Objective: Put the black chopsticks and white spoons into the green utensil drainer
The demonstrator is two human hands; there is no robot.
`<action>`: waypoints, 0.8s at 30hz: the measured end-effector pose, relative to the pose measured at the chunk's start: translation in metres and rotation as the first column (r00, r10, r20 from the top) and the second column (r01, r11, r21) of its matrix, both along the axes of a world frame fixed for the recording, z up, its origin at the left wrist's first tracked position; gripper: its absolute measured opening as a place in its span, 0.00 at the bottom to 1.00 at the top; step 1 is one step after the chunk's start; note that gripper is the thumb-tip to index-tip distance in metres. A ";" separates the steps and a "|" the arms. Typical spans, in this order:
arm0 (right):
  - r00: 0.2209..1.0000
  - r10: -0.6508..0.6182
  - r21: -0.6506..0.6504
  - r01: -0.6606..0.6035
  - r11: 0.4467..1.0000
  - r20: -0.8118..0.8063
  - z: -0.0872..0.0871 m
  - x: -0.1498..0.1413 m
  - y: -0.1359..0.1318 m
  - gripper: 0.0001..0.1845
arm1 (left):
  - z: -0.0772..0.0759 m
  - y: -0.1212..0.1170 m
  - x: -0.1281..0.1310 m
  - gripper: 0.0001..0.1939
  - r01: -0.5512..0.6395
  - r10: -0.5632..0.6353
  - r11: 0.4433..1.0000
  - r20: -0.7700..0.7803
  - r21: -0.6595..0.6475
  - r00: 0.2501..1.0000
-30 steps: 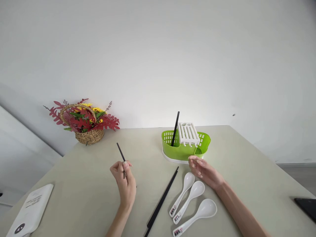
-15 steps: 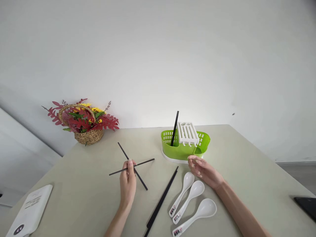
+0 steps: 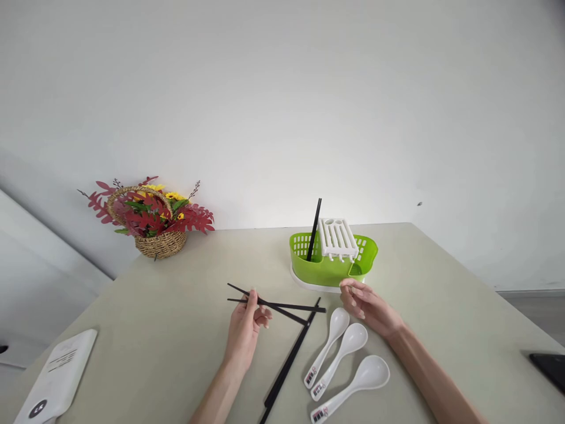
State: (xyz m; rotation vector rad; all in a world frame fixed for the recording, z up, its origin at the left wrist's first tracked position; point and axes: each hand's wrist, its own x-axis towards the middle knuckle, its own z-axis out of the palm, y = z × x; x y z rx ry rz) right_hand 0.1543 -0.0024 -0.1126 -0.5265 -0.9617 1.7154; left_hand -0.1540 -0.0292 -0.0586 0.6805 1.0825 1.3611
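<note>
My left hand [image 3: 247, 323] is closed on two black chopsticks [image 3: 286, 306], pinching them between thumb and fingers where they cross. Their thicker ends point right, over the far end of another pair of black chopsticks [image 3: 289, 359] lying on the table. My right hand [image 3: 369, 305] is empty, its fingers loosely curled and apart, just in front of the green utensil holder [image 3: 315, 272]. Black chopsticks [image 3: 313, 229] stand tilted in the holder's left compartment. Three white spoons [image 3: 369, 374] lie side by side below my right hand, bowls away from me.
A white slotted rack [image 3: 339, 238] with small hooks sits across the holder. A wicker basket [image 3: 161, 244] of artificial flowers stands at the back left. A white device [image 3: 62, 374] lies at the left edge, a dark object [image 3: 549, 368] at the right edge. Behind the table [image 3: 176, 365] rises a wall.
My left hand has moved slightly right and turned the two chopsticks from a wide cross to a narrow one pointing right. My right hand has hardly moved.
</note>
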 end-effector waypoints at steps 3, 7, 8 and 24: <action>1.000 0.003 0.059 -0.005 0.998 0.026 0.000 -0.001 -0.003 0.16 | 0.001 -0.005 0.009 0.28 0.024 -0.024 1.000 -0.059 -0.010 0.998; 0.995 -0.057 0.121 0.047 0.992 0.086 0.000 -0.004 -0.005 0.17 | 0.003 -0.010 0.016 0.29 0.059 -0.062 0.998 -0.109 -0.035 0.992; 0.992 -0.069 0.133 0.055 0.990 0.108 0.000 -0.005 -0.005 0.16 | 0.002 -0.011 0.017 0.29 0.067 -0.071 0.997 -0.117 -0.039 0.991; 0.901 -0.248 0.218 0.178 0.960 0.355 -0.011 -0.009 0.002 0.15 | -0.010 -0.011 0.021 0.28 0.084 -0.099 0.990 -0.135 -0.114 0.986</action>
